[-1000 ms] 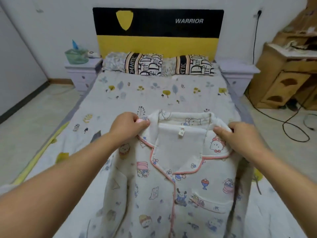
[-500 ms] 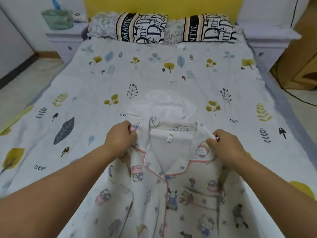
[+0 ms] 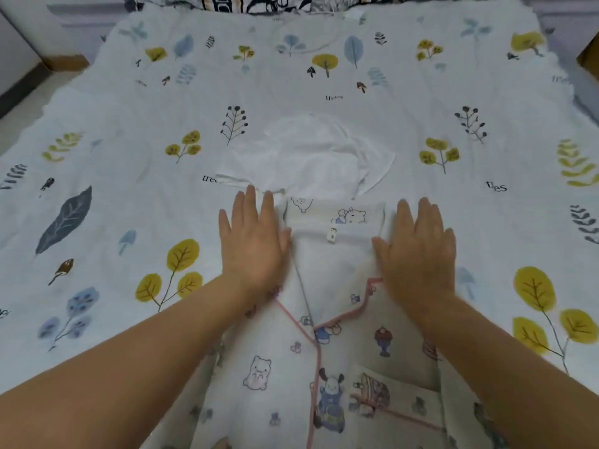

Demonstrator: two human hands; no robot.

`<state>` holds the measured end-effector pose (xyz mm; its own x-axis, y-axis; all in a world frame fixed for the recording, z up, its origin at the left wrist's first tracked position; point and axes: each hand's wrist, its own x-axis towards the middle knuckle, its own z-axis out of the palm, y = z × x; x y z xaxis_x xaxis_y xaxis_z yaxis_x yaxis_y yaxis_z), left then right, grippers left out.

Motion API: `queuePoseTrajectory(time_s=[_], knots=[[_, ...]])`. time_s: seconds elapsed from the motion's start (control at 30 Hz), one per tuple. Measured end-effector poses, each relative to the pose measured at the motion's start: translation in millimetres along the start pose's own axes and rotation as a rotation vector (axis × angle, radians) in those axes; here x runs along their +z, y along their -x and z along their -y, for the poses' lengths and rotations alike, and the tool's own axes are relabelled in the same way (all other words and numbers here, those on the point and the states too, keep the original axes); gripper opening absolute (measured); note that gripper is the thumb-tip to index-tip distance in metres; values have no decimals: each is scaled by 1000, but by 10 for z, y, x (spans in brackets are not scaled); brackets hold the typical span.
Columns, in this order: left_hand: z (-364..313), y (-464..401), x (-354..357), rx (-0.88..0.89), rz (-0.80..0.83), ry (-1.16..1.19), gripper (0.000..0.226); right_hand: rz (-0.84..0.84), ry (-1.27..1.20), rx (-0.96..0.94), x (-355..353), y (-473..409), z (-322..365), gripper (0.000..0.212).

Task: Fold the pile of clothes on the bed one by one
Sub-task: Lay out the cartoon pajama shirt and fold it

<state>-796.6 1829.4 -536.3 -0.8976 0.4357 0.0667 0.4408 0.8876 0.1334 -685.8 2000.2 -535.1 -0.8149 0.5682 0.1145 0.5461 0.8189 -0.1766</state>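
Observation:
A white pyjama top (image 3: 327, 358) with cartoon prints and pink piping lies flat on the bed, collar pointing away from me. My left hand (image 3: 252, 244) presses flat on its left shoulder, fingers straight. My right hand (image 3: 418, 251) lies flat on the right shoulder in the same way. Just beyond the collar sits a plain white garment (image 3: 311, 157), crumpled and partly under the pyjama top.
The bedsheet (image 3: 129, 157) with leaf and tree prints spreads wide on both sides. Patterned pillows (image 3: 275, 1) line the far edge. Floor shows past the left edge of the bed (image 3: 26, 102).
Both hands let go of the collar corners they pinched and now lie flat on the shoulders. The top has been laid down on the bed. The view tilted further down.

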Motion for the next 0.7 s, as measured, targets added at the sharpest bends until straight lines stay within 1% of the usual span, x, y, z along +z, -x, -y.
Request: queuePoseTrajectory(time_s=[0.07, 0.1, 0.13, 0.2, 0.33, 0.43, 0.47, 0.5, 0.6, 0.63, 0.7], knots=[[-50, 176, 192, 76, 150, -59, 67, 262, 87, -29, 159, 200, 55, 75], [-21, 243, 297, 95, 236, -105, 69, 358, 126, -33, 256, 266, 15, 77], [35, 279, 395, 104, 315, -146, 70, 410, 141, -28, 333, 295, -48, 77], [164, 290, 534, 108, 434, -201, 69, 457, 127, -12, 463, 289, -192, 77], [209, 177, 600, 110, 552, -198, 70, 509, 141, -17, 520, 218, -264, 78], [183, 84, 488, 117, 655, -168, 73, 576, 107, -1, 440, 152, -212, 77], [182, 72, 423, 127, 650, -125, 73, 583, 82, 4, 387, 148, -187, 75], [185, 87, 333, 139, 610, -69, 71, 567, 48, 4, 311, 164, -150, 73], [258, 311, 78, 151, 368, 100, 59, 436, -57, 5, 37, 423, 41, 67], [316, 440, 21, 132, 311, 145, 59, 435, -101, -10, -48, 595, 151, 67], [468, 741, -50, 72, 241, 214, 71, 422, -120, -95, -96, 1038, 396, 67]])
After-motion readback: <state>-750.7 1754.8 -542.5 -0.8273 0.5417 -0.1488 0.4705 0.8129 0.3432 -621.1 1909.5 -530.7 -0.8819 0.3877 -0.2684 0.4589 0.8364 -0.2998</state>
